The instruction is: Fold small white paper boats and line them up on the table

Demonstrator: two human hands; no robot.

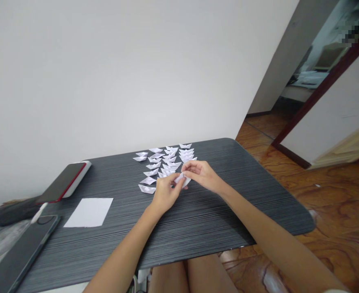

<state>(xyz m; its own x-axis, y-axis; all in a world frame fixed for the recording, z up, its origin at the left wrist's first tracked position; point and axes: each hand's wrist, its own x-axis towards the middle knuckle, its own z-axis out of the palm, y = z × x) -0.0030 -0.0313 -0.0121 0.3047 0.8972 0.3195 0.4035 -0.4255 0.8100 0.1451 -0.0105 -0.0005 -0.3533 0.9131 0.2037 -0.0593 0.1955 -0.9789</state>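
Between my two hands is a small folded white paper boat (pixel 182 179), held a little above the dark table. My left hand (pixel 166 191) grips its left side, with thumb and fingers closed on the paper. My right hand (pixel 202 175) pinches its top and right edge. The fingers hide part of the folds. Just behind my hands, several finished paper boats (pixel 155 166) lie in rough columns. The nearest boat (pixel 147 189) sits close to the left of my left hand.
A white paper sheet (pixel 89 212) lies flat on the dark striped table (pixel 216 228) at the left. Beyond it a red-edged phone (pixel 65 181) rests on a white object, with a white cable (pixel 39 212) attached. Another dark device (pixel 23 256) lies at the near left edge. A white wall (pixel 121 73) stands behind.
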